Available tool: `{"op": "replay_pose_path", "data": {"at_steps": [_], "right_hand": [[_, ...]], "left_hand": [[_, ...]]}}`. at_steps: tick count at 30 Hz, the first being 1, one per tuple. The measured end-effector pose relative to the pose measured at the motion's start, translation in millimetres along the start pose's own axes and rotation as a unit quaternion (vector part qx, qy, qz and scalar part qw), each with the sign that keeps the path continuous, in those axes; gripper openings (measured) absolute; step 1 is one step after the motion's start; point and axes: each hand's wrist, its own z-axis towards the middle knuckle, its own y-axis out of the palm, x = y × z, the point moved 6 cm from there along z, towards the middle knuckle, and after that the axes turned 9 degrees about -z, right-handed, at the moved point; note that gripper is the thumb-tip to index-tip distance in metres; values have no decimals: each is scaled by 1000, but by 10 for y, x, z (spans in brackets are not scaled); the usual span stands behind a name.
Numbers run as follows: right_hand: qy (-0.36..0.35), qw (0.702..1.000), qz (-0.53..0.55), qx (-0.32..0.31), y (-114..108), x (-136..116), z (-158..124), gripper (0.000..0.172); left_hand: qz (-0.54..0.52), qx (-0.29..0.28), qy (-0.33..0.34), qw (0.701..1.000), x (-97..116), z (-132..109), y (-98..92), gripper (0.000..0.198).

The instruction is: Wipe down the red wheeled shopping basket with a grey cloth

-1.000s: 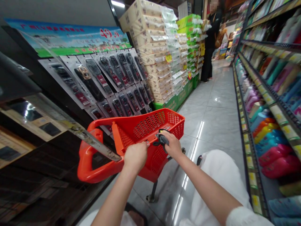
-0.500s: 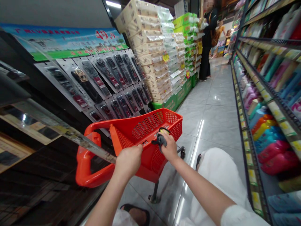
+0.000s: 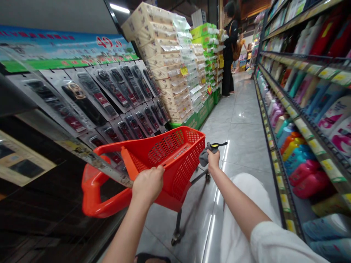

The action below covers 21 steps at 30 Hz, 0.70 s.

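Observation:
My left hand [image 3: 148, 182] is closed around the end of a worn, pale pole [image 3: 90, 157] that runs up to the left. It sits right against the near rim of a red plastic shopping cart [image 3: 181, 175]. Out past the cart's front corner, my right hand [image 3: 214, 159] grips a grey cloth [image 3: 203, 157]. A small black thing with a yellow face [image 3: 216, 145] sticks out of the same hand toward the right; its kind is unclear. The cart's looped red handle [image 3: 91, 193] is at the left, partly behind the pole.
Packaged belts [image 3: 79, 102] hang on a rack at the left. Stacked cartons [image 3: 167, 65] line the aisle beyond. Shelves of bottles [image 3: 301, 157] run along the right. A person in black [image 3: 229, 54] stands farther down the grey tiled floor [image 3: 233, 128].
My right hand has moved from over the cart's side to the right, beyond its front corner, carrying the cloth. The view has shifted slightly right; my left hand keeps its hold.

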Motion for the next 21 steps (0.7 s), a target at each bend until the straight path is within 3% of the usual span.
{"op": "replay_pose_path", "data": {"at_steps": [4, 7, 9, 12, 16, 18, 21], "right_hand": [[2, 1000, -26, 12, 59, -26, 305, 29], [-51, 993, -108, -7, 164, -174, 269, 26], [-108, 982, -152, -19, 205, -304, 61, 26], [-192, 965, -164, -76, 250, -521, -482, 33], [-303, 908, -169, -233, 362, -789, -1219, 46], [-335, 880, -187, -279, 393, -828, -1327, 49], [-322, 891, -210, -242, 332, -754, -997, 47]], "left_hand": [[17, -4, -6, 1000, 87, -15, -19, 42], [29, -8, 10, 1000, 138, -25, -21, 42], [38, -10, 18, 999, 145, -14, -8, 40], [52, -6, 24, 998, 133, 28, 7, 38], [60, 5, 35, 998, 125, 84, 5, 38], [65, 10, 43, 997, 125, 86, 2, 39], [69, 8, 53, 996, 117, 43, 13, 39]]}}
